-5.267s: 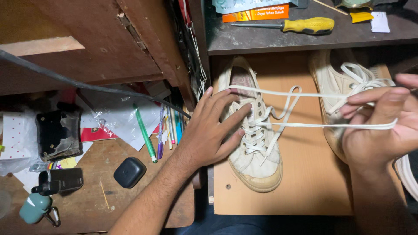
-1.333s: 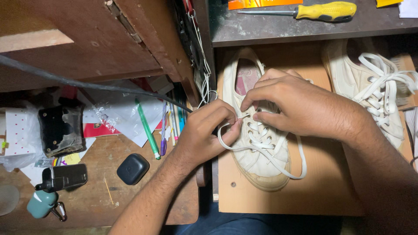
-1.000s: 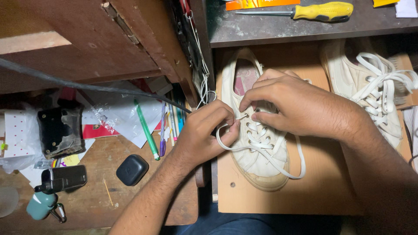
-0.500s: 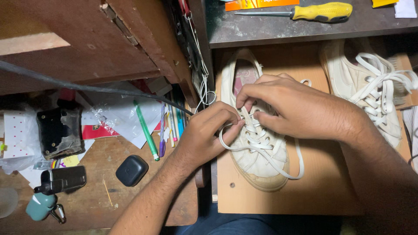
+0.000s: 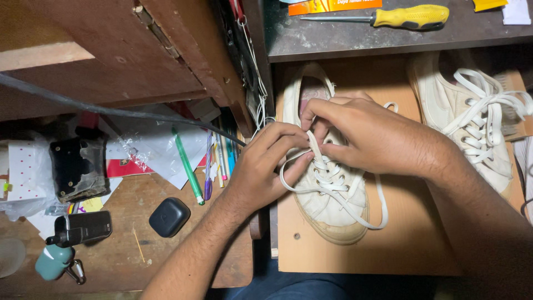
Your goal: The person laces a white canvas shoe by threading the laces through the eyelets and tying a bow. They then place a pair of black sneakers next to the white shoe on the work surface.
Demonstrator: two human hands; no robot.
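Head view: my left hand (image 5: 266, 172) and right hand (image 5: 372, 139) pinch the white lace (image 5: 333, 191) over the cream shoe (image 5: 327, 183) on the board; eyelets threaded, bow unfinished.

Shoe (image 5: 327, 194): I see cream canvas, white laces.
Screwdriver (image 5: 408, 15), above shoe: yellow handle.
Pen (image 5: 187, 172), left of shoe: green.
Small case (image 5: 169, 216), left of shoe: black.
Board (image 5: 400, 244) beneath shoe: tan.
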